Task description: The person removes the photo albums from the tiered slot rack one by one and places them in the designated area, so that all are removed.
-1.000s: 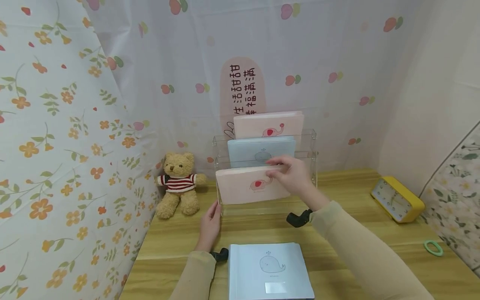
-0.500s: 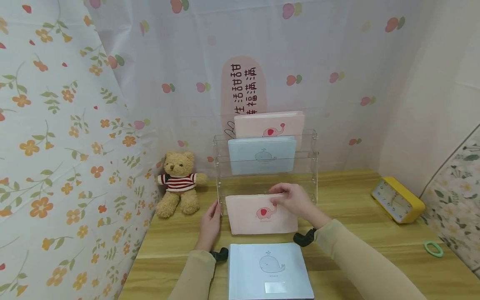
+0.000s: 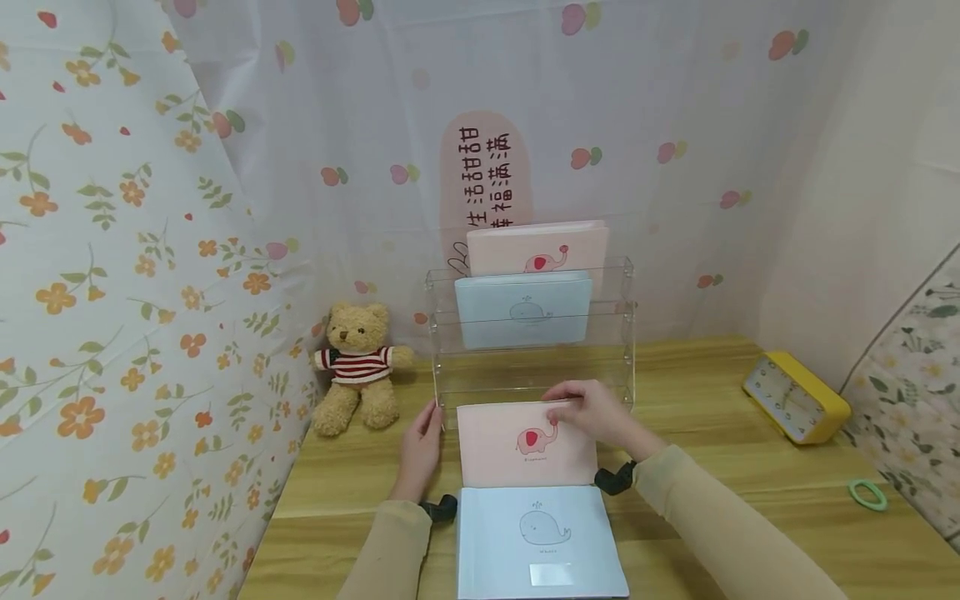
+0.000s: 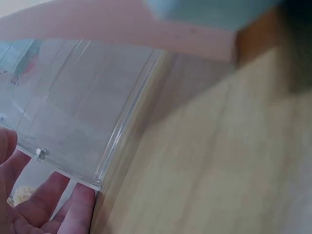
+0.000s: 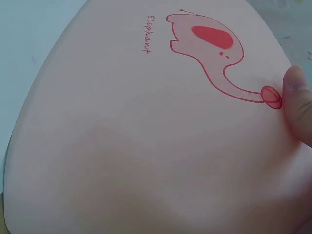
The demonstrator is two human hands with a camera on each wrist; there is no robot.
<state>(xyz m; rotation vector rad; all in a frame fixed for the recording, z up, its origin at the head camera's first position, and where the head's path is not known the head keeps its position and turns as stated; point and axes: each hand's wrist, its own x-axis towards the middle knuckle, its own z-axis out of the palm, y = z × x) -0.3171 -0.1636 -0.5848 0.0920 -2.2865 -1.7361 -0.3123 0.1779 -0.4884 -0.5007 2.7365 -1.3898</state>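
In the head view my right hand [image 3: 596, 414] pinches the top edge of a pink booklet [image 3: 495, 450] printed with a red-eared elephant, near its right corner. The booklet stands tilted in front of the clear rack [image 3: 630, 350], its lower edge at the top of a blue booklet [image 3: 491, 550] with a whale lying on the table. In the right wrist view the pink cover [image 5: 112, 97] fills most of the picture, with my thumb [image 5: 298, 105] on its face. My left hand [image 3: 420, 450] holds the rack's left side low down; its fingers [image 4: 48, 195] lie along the clear edge.
Upright in the rack's upper tiers are another blue booklet [image 3: 487, 321] and a pink booklet [image 3: 498, 250]. A teddy bear [image 3: 360, 367] sits left of the rack. To the right are a yellow clock [image 3: 817, 408] and a green ring [image 3: 867, 495] on the wooden table [image 3: 697, 375].
My right hand has brought the pink booklet out of the rack's lowest tier, down and toward me, to the whale booklet's far edge. My left hand has stayed at the rack's side.
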